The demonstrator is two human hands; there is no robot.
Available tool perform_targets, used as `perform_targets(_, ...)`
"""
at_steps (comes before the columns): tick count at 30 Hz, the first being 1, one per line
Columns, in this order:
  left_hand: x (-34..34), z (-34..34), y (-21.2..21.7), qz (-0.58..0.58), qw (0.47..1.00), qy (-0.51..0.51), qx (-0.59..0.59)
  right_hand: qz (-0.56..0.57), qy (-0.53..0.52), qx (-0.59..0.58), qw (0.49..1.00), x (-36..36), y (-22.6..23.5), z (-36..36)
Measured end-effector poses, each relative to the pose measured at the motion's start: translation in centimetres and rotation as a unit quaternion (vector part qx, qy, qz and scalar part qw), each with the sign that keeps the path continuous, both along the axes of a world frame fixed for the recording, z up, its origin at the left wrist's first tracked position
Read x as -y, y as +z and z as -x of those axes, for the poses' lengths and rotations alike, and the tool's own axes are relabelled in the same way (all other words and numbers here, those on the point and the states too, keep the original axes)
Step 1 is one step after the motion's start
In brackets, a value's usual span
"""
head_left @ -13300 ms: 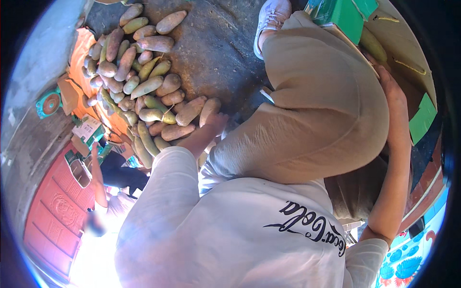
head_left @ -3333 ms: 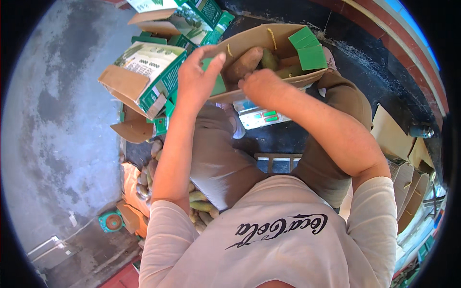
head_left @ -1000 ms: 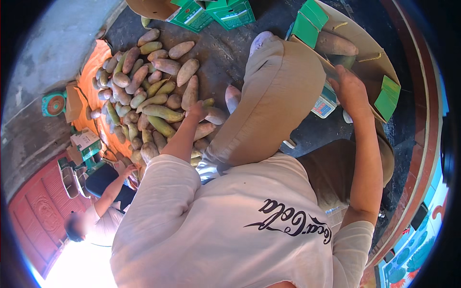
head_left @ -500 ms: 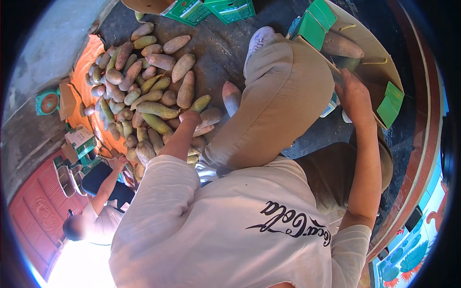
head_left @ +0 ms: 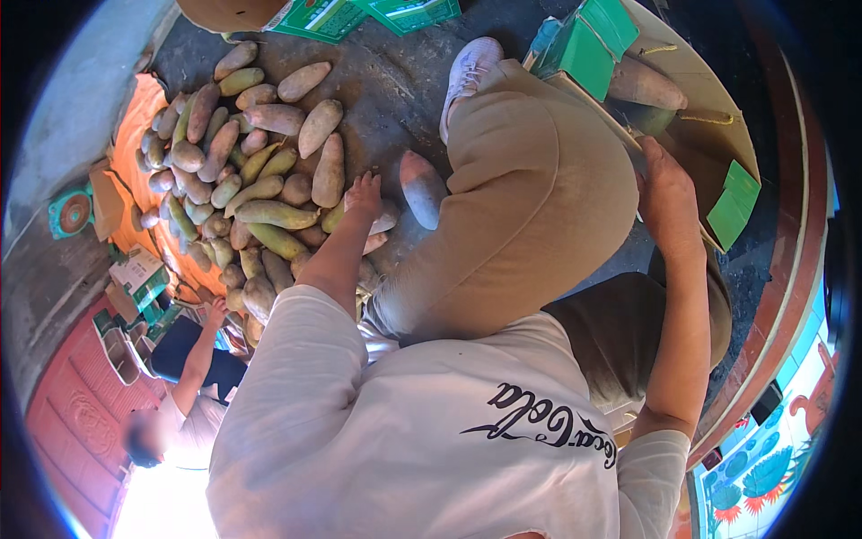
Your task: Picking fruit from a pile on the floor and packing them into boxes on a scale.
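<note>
My left hand (head_left: 363, 199) reaches over the right edge of a large heap of long radish-like roots (head_left: 278, 214), coloured pinkish-brown and green. Its fingers are stretched out a little apart, above a pale pinkish root (head_left: 386, 217) partly hidden by the hand. To its right, beside my bent knee, lies a single root with a pink top and grey-blue lower half (head_left: 422, 189). My right hand (head_left: 668, 187) is closed over the near edge of an open cardboard carton (head_left: 732, 117) with green flaps. Inside the carton, a big pinkish-brown root (head_left: 645, 84) lies against a greenish one (head_left: 642, 117).
More green cartons (head_left: 334, 20) stand at the far edge. The heap lies partly on an orange sheet (head_left: 139, 112). A green round-faced scale (head_left: 72, 213) is at the left. Another person (head_left: 193, 400) reaches toward the heap at lower left. A raised reddish-brown edge (head_left: 795, 234) curves along the right.
My left hand has shifted, and its fingers now show stretched out beyond the heap's edge. The whole view has moved slightly, and my right hand stays on the carton.
</note>
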State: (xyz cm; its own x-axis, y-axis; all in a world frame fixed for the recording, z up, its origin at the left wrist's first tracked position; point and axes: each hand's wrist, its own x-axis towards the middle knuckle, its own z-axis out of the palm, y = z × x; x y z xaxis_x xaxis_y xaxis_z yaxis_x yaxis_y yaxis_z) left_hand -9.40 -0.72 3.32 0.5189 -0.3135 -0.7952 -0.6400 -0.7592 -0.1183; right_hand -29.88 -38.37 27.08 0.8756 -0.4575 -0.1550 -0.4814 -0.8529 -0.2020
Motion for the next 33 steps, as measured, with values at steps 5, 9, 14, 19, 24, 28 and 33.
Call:
perform_targets(5,-0.1,-1.6,-1.1,-0.095,0.992,-0.082,0.002,-0.019,-0.011,-0.008,1.0,-0.2,0.3,-0.8)
perform_targets(9,0.3,-1.6,-0.4,-0.095,0.988,-0.119,0.003,-0.014,-0.023,-0.046,0.999,-0.1,0.1,-1.2)
perform_targets(14,-1.5,-2.2,-0.5,-0.04,0.999,-0.028,0.0,-0.017,-0.013,-0.01,1.0,-0.2,0.1,-1.2)
perform_targets(19,-3.3,-3.2,1.5,0.019,0.999,-0.013,0.024,-0.014,-0.02,-0.035,0.999,-0.4,-0.2,-1.7)
perform_targets(24,-1.1,-6.2,7.0,0.21,0.975,0.043,0.065,0.052,0.014,0.015,0.998,-0.5,-0.8,-0.7)
perform_targets(28,2.1,-8.8,13.6,0.444,0.88,0.131,0.105,0.076,0.021,-0.011,0.997,-1.1,-1.4,-1.3)
perform_targets(33,11.7,-8.1,27.4,0.649,0.736,0.15,0.121,0.072,0.002,0.008,0.997,-1.1,-0.5,-0.6)
